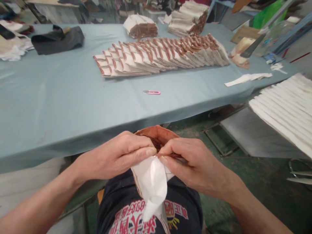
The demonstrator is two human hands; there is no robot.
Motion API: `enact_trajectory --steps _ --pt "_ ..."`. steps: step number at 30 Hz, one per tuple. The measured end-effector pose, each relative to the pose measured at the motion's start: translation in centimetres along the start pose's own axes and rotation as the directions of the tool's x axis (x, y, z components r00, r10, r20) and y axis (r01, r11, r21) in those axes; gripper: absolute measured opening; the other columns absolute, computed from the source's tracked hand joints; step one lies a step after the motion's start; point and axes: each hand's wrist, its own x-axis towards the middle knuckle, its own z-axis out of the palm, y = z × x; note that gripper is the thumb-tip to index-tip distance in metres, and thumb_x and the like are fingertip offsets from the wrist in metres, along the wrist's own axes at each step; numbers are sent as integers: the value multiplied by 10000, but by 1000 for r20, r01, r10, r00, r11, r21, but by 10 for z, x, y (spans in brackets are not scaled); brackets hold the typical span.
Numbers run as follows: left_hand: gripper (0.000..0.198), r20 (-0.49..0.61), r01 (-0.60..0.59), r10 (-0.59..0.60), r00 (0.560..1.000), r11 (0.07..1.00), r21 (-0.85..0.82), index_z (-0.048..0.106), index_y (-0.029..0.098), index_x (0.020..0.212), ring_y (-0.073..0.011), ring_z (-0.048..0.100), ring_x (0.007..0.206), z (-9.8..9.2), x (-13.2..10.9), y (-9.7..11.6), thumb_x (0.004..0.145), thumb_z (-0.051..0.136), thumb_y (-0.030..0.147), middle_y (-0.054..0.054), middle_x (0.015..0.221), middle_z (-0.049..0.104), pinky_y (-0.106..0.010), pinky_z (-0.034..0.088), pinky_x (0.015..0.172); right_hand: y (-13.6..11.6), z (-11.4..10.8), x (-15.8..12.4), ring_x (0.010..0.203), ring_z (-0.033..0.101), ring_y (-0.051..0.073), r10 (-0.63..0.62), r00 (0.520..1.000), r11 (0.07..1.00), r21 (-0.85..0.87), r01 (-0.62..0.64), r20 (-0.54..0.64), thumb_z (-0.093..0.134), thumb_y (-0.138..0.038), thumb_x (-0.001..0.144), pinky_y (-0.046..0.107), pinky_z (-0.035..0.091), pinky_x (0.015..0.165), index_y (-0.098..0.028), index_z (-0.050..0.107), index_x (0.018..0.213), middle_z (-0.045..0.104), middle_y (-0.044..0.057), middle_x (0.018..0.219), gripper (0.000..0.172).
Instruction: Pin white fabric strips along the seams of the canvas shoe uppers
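Note:
In front of my body, over a dark printed apron [131, 208], I hold a sewn fabric piece [152, 177] with white cloth hanging down and a brown part [159, 131] curving up behind my fingers. My left hand [124, 151] pinches its seam between thumb and fingers. Close against it, my right hand [192, 159] pinches the same seam from the other side. The fingertips nearly meet, and they hide the spot between them. Ahead on the table lies a pair of thread snips [151, 92] with a pink handle.
A blue-covered table [73, 104] spans the front. It carries a long overlapping row of white-and-brown fabric pieces [161, 57], further stacks [141, 26], a dark cloth bundle [58, 39] and white strips [247, 78]. White folded cloths [287, 107] lie on a surface at right.

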Motion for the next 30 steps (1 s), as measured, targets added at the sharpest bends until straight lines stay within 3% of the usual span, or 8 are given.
enact_trajectory --steps 3,6,12,15,18,22,25,30 --pt "305 75 -5 13 997 995 -100 601 162 795 -109 496 623 -5 4 -4 1061 465 219 22 692 563 -207 410 611 0 1 -2 650 602 97 -16 1000 997 -73 15 -15 569 -108 930 239 393 625 -190 650 813 688 -36 733 164" --pt "290 76 -5 15 997 990 -138 627 156 805 -117 521 644 -4 7 -8 1050 484 218 7 716 609 -208 422 630 0 2 -4 626 603 103 -22 999 990 -142 16 -35 578 -128 946 248 385 605 -188 650 811 687 -33 721 165" --pt "357 133 66 -47 990 988 -137 592 152 736 -105 442 595 -4 14 -10 1041 512 318 27 652 511 -212 362 553 -1 1 -5 664 632 140 -42 999 957 -288 31 -33 573 -175 990 273 394 619 -192 656 844 716 3 753 169" --pt "347 173 84 -61 983 989 -124 534 165 710 -92 374 578 -8 18 -9 1023 523 315 51 632 416 -195 322 512 -1 -1 -3 636 603 132 -34 999 968 -250 32 -5 567 -175 1001 270 377 601 -196 646 841 716 1 753 179" --pt "330 228 77 -40 973 985 -156 470 181 674 -83 342 559 -10 21 -7 987 532 264 61 619 364 -189 295 486 2 -6 0 658 610 125 -13 998 995 -102 19 63 589 -170 988 256 397 620 -200 656 855 723 -13 779 152" --pt "350 170 80 -45 984 976 -204 368 196 608 -62 268 511 -6 20 -7 887 576 161 81 575 288 -202 227 454 7 -12 5 732 642 123 28 993 994 98 -40 115 604 -169 985 241 448 681 -204 683 895 727 -24 832 124" --pt "376 125 94 -68 990 972 -215 399 188 603 -62 269 517 -4 18 -9 916 606 202 83 573 299 -205 231 459 9 -13 8 753 640 130 -10 996 997 75 4 86 592 -187 1013 252 447 701 -202 671 895 710 -18 830 142" --pt "407 164 158 -117 980 950 -270 455 177 660 -71 306 561 -6 17 -15 992 606 357 70 635 334 -194 265 469 5 -16 10 797 627 146 -95 994 991 -93 100 58 585 -169 1025 270 425 720 -214 666 934 721 -3 876 129"
